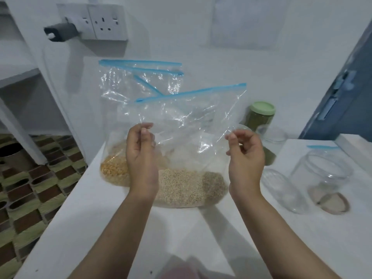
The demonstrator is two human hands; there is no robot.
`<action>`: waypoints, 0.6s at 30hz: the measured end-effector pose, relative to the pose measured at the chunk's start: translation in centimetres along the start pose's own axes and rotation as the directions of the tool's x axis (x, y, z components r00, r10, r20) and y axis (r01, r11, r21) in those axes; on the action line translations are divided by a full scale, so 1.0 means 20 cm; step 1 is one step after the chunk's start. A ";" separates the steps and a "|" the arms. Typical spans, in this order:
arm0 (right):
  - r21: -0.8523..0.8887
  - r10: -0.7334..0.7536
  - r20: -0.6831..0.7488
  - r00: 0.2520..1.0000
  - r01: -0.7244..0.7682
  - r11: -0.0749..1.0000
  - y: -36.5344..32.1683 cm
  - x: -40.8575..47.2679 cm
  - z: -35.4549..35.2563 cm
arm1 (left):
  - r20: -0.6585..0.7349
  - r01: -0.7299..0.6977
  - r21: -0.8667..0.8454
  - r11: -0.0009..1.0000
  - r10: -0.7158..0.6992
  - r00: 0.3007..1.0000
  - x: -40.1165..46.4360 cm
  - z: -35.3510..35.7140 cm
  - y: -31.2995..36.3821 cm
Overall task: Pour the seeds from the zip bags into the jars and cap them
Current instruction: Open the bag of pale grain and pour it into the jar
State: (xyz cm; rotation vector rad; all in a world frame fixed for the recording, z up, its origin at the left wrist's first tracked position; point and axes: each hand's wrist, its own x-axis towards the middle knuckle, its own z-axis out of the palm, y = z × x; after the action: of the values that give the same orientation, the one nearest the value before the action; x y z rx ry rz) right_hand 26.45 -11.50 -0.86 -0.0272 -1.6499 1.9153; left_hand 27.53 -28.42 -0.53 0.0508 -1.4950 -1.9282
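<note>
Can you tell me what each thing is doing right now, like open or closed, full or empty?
Front bag: zip shut, held up, seeds at the bottom.
Back bags: standing behind, zips look shut.
Green-lid jar: capped, filled with green.
Jar lying down: uncapped, empty.
Upright jar: open, empty.
Left hand: pinches the front bag.
Right hand: pinches the front bag.

Head-worn wide-angle view, looking forward and down, close over white counter (120, 228)
</note>
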 end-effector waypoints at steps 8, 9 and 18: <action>-0.030 0.002 -0.062 0.998 -0.004 1.000 -0.03 0.18 -0.39 | 0.088 0.026 -0.057 0.998 -0.021 0.996 -0.20 0.36 -0.08; -0.031 0.004 -0.060 0.998 -0.006 1.000 -0.02 0.20 -0.43 | 0.096 0.031 -0.053 0.998 -0.026 0.995 -0.23 0.39 -0.10; -0.041 0.078 -0.002 0.997 -0.078 0.996 0.04 0.24 -0.64 | 0.102 0.014 -0.014 1.000 -0.012 0.995 -0.35 0.50 -0.18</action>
State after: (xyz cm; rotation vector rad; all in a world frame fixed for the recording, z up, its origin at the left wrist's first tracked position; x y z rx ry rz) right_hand 27.19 1.98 -2.68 -0.1106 -1.7110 1.9380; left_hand 26.85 -15.97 -2.79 -0.0453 -1.5499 -1.9780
